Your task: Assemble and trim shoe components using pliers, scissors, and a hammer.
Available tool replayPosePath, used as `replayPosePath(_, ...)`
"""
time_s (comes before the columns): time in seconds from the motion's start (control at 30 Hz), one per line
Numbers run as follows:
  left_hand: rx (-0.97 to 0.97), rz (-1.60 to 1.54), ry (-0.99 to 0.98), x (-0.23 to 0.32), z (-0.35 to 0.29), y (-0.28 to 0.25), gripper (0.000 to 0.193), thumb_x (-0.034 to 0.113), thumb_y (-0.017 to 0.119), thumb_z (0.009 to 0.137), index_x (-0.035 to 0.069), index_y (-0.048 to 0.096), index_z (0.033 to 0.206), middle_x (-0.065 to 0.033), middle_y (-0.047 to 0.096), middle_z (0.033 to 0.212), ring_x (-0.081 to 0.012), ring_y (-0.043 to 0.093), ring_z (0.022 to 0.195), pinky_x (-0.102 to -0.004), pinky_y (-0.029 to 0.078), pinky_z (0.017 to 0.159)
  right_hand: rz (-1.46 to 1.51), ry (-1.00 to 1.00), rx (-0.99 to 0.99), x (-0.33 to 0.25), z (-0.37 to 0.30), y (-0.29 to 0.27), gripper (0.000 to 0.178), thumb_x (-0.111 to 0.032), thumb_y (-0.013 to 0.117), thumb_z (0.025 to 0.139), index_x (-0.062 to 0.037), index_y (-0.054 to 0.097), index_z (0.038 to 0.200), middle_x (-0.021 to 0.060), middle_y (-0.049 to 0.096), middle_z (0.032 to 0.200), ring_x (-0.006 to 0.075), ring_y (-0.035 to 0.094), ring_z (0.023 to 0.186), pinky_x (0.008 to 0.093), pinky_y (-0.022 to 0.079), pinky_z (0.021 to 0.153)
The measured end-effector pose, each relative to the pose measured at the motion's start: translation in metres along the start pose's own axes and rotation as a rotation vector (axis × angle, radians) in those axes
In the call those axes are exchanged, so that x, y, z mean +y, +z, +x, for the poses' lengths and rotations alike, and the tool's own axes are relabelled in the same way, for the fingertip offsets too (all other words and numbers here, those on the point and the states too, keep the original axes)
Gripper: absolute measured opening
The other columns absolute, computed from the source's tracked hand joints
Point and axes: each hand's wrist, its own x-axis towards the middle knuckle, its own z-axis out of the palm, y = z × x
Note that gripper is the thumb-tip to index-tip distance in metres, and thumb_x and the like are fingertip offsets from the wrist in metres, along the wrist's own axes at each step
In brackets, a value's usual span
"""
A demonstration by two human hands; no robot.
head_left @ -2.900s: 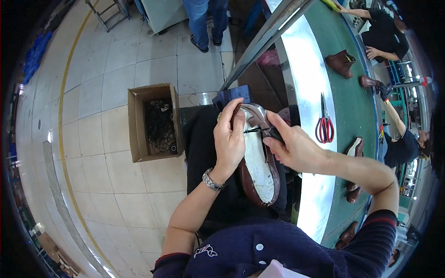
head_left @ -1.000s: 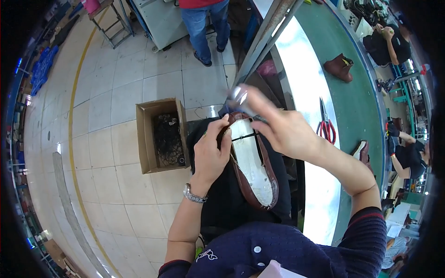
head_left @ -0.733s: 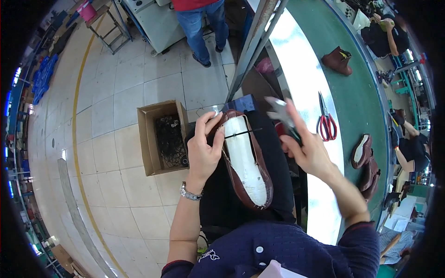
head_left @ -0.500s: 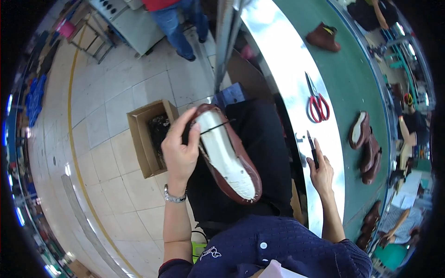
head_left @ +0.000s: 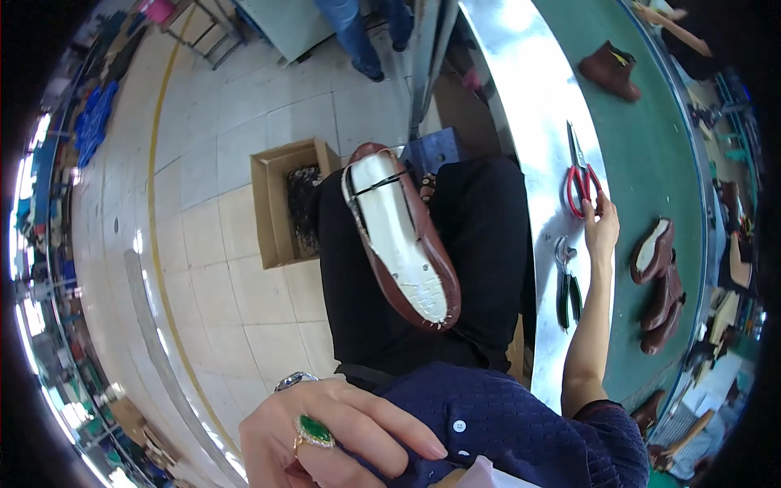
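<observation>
A brown leather shoe (head_left: pixel 445 272) lies sole up across my lap, its pale underside showing and a thin black cord passing over it. Small tacks or stubs stick up at its near end. My right hand (head_left: pixel 601 226) reaches over the metal ledge, with its fingers closed at the red handles of the scissors (head_left: pixel 576 175). Metal pincers (head_left: pixel 566 281) with dark green handles lie on the ledge beside my right forearm. Close to my chest, my left hand (head_left: pixel 338 431) is raised with bent, parted fingers and nothing visible in them; its thumb is hidden. It wears a green-stone ring.
The shiny metal ledge (head_left: pixel 521 89) runs along a green belt (head_left: pixel 651 163). On the belt are a brown boot (head_left: pixel 610 71) and more brown shoes (head_left: pixel 661 301). An open cardboard box (head_left: pixel 272 211) with dark material stands on the floor. Beyond it stands a person in jeans (head_left: pixel 351 32).
My left hand has left the shoe and come up to my chest. My right hand has moved forward to the scissors, uncovering the pincers. The pointed dark-handled tool by it no longer shows.
</observation>
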Motion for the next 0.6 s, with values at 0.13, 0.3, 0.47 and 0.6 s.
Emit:
replayPosePath(0.13, 0.099, -0.042, -0.013, 0.014, -0.015, 0.005, 0.015, 0.019, 0.065, 0.091, 0.023, 0.068, 0.105, -0.0128, 0.059, 0.085, -0.0303, 0.057, 0.088, -0.0526, 0.051, 0.087, -0.044, 0.031, -0.239, -0.017, 0.02, -0.004, 0.036, -0.024, 0.069, 0.086, 0.0004, 0.064, 0.112, 0.0139, 0.066, 0.091, 0.026, 0.065, 0.085, 0.035, 0.048, 0.078)
replayPosePath(0.3, 0.198, -0.298, -0.362, -0.026, -0.039, 0.004, 0.033, 0.019, 0.07, 0.084, -0.002, 0.066, 0.11, -0.0204, 0.06, 0.107, -0.0368, 0.056, 0.107, -0.0575, 0.038, 0.102, 1.037, 0.518, -0.67, -0.035, -0.006, -0.033, 0.026, -0.016, 0.066, 0.08, 0.0005, 0.063, 0.1, 0.0048, 0.062, 0.08, 0.015, 0.057, 0.071, 0.0285, 0.045, 0.068)
replayPosePath(0.47, 0.19, -0.54, -0.217, -0.035, -0.044, 0.015, 0.019, 0.005, 0.061, 0.086, 0.0, 0.069, 0.103, -0.019, 0.061, 0.102, -0.0378, 0.056, 0.107, -0.0564, 0.036, 0.103, 1.233, 0.291, -1.035, -0.124, -0.079, -0.087, 0.051, -0.02, 0.083, 0.069, -0.0037, 0.057, 0.11, 0.0002, 0.058, 0.08, 0.0125, 0.053, 0.067, 0.0247, 0.042, 0.064)
replayPosePath(0.6, 0.265, -0.414, -0.228, -0.023, -0.037, -0.003, 0.012, 0.003, 0.061, 0.087, 0.002, 0.071, 0.092, -0.0165, 0.062, 0.095, -0.0393, 0.057, 0.105, -0.057, 0.035, 0.104, 1.323, 0.519, -1.556, -0.163, -0.1, -0.108, 0.097, -0.057, 0.089, 0.053, 0.0006, 0.052, 0.121, -0.001, 0.047, 0.075, 0.0074, 0.045, 0.06, 0.0226, 0.037, 0.054)
